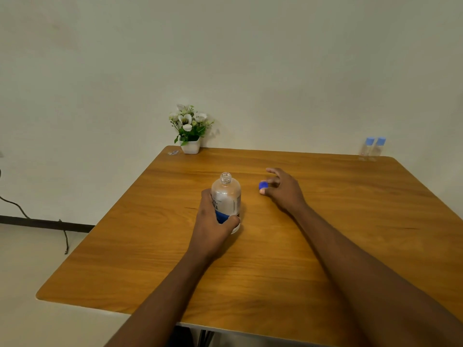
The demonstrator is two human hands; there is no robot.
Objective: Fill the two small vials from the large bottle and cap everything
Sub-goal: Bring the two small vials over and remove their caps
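Note:
The large clear bottle (226,194) with a blue and white label stands upright near the middle of the wooden table (275,259), its neck uncapped. My left hand (213,226) is wrapped around its lower half. To the right, my right hand (281,189) pinches the dark blue bottle cap (263,184) between thumb and fingers, low over the tabletop. Two small clear vials (372,149) with light blue caps stand side by side at the far right corner, well away from both hands.
A small white pot of white flowers (189,128) stands at the table's far left edge against the wall. A tiny object (173,153) lies beside it. A dark cable (37,221) runs along the floor at left.

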